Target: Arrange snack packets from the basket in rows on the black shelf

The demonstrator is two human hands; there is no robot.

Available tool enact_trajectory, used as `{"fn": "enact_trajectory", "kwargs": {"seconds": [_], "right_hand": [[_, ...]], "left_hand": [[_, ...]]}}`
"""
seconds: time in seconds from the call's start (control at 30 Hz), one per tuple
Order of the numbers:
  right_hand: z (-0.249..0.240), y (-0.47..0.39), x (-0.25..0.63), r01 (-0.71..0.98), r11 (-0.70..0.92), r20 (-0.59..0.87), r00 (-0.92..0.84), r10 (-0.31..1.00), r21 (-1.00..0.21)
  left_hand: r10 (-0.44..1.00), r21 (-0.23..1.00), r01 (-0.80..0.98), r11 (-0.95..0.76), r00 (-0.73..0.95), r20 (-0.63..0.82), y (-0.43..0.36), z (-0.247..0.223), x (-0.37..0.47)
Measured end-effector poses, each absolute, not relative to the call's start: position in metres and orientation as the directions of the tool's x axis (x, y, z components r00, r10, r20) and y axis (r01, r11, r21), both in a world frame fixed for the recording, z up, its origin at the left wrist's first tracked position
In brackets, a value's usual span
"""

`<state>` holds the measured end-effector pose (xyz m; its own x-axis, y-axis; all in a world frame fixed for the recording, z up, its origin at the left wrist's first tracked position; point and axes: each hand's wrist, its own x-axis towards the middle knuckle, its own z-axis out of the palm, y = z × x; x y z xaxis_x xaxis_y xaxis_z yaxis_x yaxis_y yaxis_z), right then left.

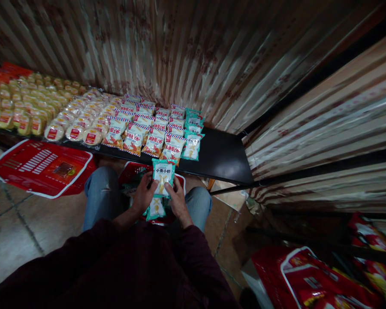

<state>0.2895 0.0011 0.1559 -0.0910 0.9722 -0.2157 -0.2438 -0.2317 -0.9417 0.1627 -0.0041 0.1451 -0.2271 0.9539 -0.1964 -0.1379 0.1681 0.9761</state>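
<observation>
A green-and-white snack packet is held upright between my two hands, above a red basket between my knees. My left hand grips its left side, thumb on the front. On the right side, my right hand holds it the same way. More green packets lie in the basket below, partly hidden by my hands. On the black shelf, a row of matching green packets stands at the right end of the rows of orange-and-white packets.
Round wrapped snacks and yellow packaged items fill the shelf's left part. Another red basket is on the floor at left. Red bags lie at lower right. A dark metal bar crosses the right side, before striped sheeting.
</observation>
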Motion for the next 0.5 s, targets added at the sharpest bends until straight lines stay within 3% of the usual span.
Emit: {"fn": "enact_trajectory", "kwargs": {"seconds": [0.13, 0.27, 0.37, 0.5], "right_hand": [[0.1548, -0.0003, 0.2913, -0.198, -0.208, -0.203, -0.045, 0.978, -0.958], [0.1556, -0.0026, 0.2932, -0.085, -0.187, -0.184, -0.049, 0.982, -0.979], [0.1570, -0.0044, 0.2932, 0.013, -0.179, -0.180, -0.057, 0.982, -0.984], [0.1584, -0.0069, 0.2904, 0.084, -0.150, -0.155, -0.061, 0.986, -0.985]], "left_hand": [[0.942, 0.995, 0.059, 0.075, -0.332, -0.052, -0.0063, 0.1440, 0.1645], [0.945, 0.963, 0.268, -0.004, -0.313, 0.091, -0.0100, 0.1479, 0.1631], [0.949, 0.940, 0.341, 0.014, -0.300, 0.095, -0.0115, 0.1479, 0.1611], [0.942, 0.953, 0.297, 0.055, -0.333, 0.049, -0.0127, 0.1430, 0.1584]]}}
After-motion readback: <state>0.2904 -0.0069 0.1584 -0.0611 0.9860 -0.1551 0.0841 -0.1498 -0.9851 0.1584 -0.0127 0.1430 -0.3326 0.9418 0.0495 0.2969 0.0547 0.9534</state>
